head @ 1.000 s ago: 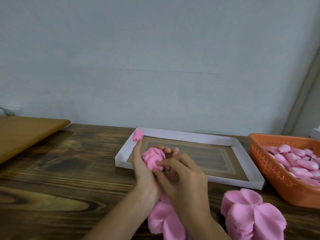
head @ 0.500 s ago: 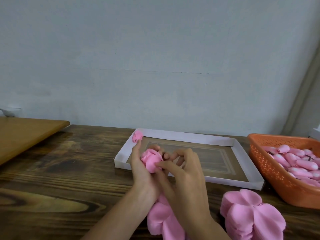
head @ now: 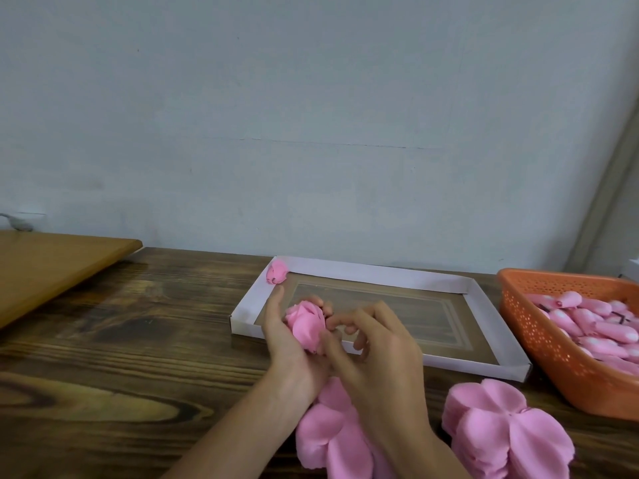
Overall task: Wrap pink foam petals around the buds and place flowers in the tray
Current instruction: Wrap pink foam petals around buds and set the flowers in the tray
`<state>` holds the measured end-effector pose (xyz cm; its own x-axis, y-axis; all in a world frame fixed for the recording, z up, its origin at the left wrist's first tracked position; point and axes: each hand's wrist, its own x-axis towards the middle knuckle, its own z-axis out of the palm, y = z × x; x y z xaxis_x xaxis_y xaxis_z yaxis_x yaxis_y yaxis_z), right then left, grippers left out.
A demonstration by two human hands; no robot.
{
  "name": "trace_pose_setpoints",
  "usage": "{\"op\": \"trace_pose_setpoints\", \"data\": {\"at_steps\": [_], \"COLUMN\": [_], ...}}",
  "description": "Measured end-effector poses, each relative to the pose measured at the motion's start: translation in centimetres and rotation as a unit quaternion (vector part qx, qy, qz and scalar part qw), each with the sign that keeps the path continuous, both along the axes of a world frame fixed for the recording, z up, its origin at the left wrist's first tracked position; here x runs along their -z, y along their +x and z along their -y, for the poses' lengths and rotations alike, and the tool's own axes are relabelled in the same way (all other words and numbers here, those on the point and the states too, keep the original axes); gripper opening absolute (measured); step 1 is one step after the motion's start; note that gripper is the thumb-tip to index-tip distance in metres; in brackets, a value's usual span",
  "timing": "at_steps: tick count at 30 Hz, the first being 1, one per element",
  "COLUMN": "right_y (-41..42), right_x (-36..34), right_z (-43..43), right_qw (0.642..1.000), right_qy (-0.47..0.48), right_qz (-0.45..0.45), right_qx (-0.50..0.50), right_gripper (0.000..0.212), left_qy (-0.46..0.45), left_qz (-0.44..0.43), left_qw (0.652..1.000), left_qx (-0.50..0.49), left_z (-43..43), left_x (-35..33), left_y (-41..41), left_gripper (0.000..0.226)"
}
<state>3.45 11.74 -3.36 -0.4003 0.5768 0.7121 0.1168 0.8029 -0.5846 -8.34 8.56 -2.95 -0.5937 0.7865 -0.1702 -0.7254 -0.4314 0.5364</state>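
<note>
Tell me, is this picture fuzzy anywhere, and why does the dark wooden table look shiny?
Head view: the dark wooden table mirrors the pale wall as glare on its left part; the pink foam flower in the left hand looks slightly soft; the grey strip at right leans, probably lens distortion.

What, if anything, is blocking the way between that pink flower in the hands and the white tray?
Nothing visible. The left hand holds the flower over the near left corner of the tray, the right hand beside it. The tray floor ahead is bare; one finished flower sits off in the far left corner.
</note>
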Motion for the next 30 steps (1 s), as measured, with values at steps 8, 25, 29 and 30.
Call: {"op": "trace_pose_setpoints", "data": {"at_steps": [8,25,29,30], "right_y": [0.1,-0.3,-0.3,-0.2], "right_x": [-0.1,0.3,0.3,0.3], "right_z": [-0.6,0.5,0.7,0.7], "right_qw": [0.999,0.999,0.998,0.997], "right_qy": [-0.025,0.018,0.031,0.034], "right_qz": [0.018,0.024,0.054,0.060], "right_qx": [0.025,0.013,0.022,0.022], "right_gripper": [0.010,0.014,0.010,0.009], "left_qy": [0.021,-0.022,0.003,0.008], "left_qz": [0.001,0.003,-0.009,-0.010], "left_qw": [0.999,1.000,1.000,1.000], "left_qx": [0.035,-0.010,-0.003,-0.002], "left_z": [0.2,0.4,0.3,0.3], "left_x": [-0.2,-1.0,-0.9,-0.9], "left_y": [0.4,1.2,1.2,1.1], "left_gripper": [0.055,0.055,0.058,0.059]}}
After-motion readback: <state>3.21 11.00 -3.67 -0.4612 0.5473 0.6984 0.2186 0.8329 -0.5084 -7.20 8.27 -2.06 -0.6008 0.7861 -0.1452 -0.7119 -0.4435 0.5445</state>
